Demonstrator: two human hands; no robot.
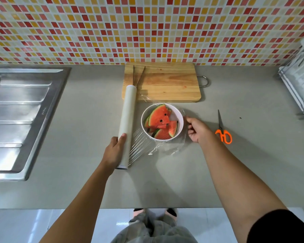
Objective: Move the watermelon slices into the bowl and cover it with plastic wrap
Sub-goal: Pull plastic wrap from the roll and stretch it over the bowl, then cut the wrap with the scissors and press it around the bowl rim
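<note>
A white bowl (180,123) stands on the grey counter and holds several watermelon slices (159,120). A sheet of clear plastic wrap (147,144) runs from the long white roll (127,120) over the bowl. The roll lies to the left of the bowl, and my left hand (114,151) grips its near end. To the right of the bowl, my right hand (197,129) pinches the free edge of the wrap by the rim. Loose wrap wrinkles on the counter in front of the bowl.
A wooden cutting board (165,81) with tongs (138,76) on it lies behind the bowl. Orange-handled scissors (223,130) lie to the right. A steel sink drainboard (21,111) fills the left, and a wire rack (300,81) stands at the right edge.
</note>
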